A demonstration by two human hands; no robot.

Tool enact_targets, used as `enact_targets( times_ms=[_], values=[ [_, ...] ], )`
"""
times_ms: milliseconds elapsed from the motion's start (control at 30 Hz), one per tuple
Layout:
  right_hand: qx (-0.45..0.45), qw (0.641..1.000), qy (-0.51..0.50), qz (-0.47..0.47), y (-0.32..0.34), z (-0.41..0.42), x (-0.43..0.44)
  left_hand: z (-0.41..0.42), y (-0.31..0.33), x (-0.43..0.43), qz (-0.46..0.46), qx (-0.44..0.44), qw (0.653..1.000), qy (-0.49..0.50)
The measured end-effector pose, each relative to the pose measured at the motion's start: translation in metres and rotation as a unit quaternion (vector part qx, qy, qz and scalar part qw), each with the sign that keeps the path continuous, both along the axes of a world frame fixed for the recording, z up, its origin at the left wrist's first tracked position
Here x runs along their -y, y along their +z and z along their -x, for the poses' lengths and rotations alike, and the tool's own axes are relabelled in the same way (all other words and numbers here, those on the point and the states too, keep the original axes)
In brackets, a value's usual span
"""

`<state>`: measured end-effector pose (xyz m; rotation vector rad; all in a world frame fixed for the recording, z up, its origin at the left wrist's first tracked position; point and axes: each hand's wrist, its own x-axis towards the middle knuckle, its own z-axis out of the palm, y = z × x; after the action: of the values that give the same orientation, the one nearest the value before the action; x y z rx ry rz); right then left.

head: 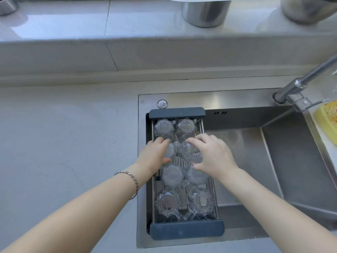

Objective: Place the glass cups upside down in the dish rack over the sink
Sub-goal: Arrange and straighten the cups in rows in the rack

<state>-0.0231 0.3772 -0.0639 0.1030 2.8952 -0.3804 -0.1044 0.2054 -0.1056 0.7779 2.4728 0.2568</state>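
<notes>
Glass cups (pixel 186 130) fill the dish rack (pixel 186 230) in two columns, bases up, and the rack spans the left end of the sink (pixel 291 152). Two cups in the second row from the far end are in hand. The left cup (pixel 171 150) sits base-up, apparently vertical, directly beside the palm of the left hand (pixel 155 154), whose fingers curl around its left side. The right cup (pixel 189 152) is tilted, its long axis leaning toward the near right, with its labelled part under the right hand (pixel 213 154), which grips it from the right and above. Judgement: the right cup is not yet seated; the right hand is the nearer one and must bring the axis upright, mouth down, into the slot between the far-row and third-row cups. Neighbouring cups stand just beside it, so contact is a risk.
</notes>
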Motion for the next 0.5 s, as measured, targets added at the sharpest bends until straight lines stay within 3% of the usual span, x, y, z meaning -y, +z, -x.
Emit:
enact_targets(
  times_ms=[167, 333, 400, 500],
  values=[
    [0.075, 0.993, 0.083, -0.035, -0.014, 0.023, 0.005, -0.005, -0.001, 0.001, 0.008, -0.026, 0.999, -0.023],
    [0.115, 0.985, 0.128, 0.000, -0.033, 0.037, 0.003, -0.006, -0.002, 0.003, -0.015, -0.019, 1.000, 0.004],
    [0.077, 0.991, 0.095, 0.052, -0.039, 0.025, -0.001, -0.006, -0.002, 0.002, -0.020, -0.017, 1.000, 0.012],
    [0.001, 0.980, -0.064, 0.190, -0.047, 0.001, -0.003, -0.007, -0.003, 0.002, -0.026, -0.018, 0.999, 0.023]
  ],
)
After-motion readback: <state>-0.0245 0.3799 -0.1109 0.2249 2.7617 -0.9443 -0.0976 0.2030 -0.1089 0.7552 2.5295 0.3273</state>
